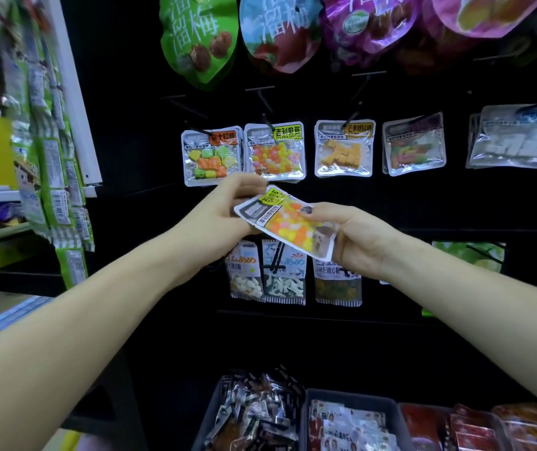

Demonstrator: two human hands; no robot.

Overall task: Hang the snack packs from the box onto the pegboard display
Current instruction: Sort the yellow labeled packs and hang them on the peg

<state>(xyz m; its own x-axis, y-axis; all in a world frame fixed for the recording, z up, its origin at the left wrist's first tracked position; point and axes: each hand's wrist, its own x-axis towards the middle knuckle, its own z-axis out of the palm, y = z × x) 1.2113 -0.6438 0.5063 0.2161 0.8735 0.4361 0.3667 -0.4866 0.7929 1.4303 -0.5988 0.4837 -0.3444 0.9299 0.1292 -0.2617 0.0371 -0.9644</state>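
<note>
Both hands hold one clear snack pack (pixel 288 221) of orange and yellow sweets, tilted, in front of the black pegboard (pixel 400 203) — the left hand (pixel 228 203) pinches its top-left end; the right hand (pixel 351 232) grips its lower right corner, thumb on its face. It sits just below a hanging matching pack (pixel 275 151); below, grey bins (pixel 355 398) hold more packets.

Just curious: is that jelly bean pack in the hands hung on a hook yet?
Not yet: the jelly bean pack lies tilted between both hands, below the hanging row.
</note>
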